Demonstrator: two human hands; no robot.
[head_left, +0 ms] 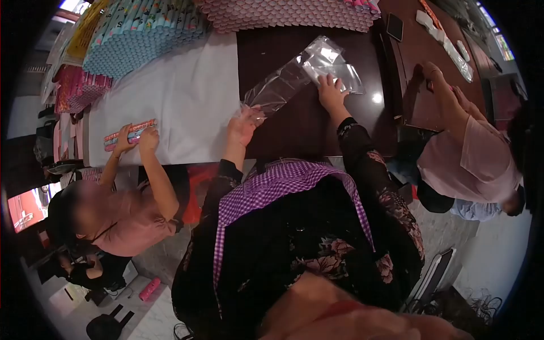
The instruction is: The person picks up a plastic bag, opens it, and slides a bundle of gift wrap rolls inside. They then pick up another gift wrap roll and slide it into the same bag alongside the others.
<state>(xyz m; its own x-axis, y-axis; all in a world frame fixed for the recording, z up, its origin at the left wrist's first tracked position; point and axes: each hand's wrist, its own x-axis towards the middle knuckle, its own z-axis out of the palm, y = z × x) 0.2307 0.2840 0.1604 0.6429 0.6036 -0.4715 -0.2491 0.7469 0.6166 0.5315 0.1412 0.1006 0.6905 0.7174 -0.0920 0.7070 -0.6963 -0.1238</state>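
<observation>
A clear plastic bag (277, 88) stretches slantwise over the dark brown tabletop (306, 133). My left hand (243, 127) has its fingers closed on the bag's lower left end. Spread out, my right hand (333, 96) rests on a pile of clear plastic bags (331, 59) at the upper right end. Where the long bag meets the pile, the shiny film makes the edges hard to tell apart.
Rolled patterned tubes are stacked at the back left (136, 51) and back centre (289, 14). A co-worker at left holds small rolls (130, 135) over a white cloth (187, 102). Another person (470, 147) works at right, near a phone (395, 27).
</observation>
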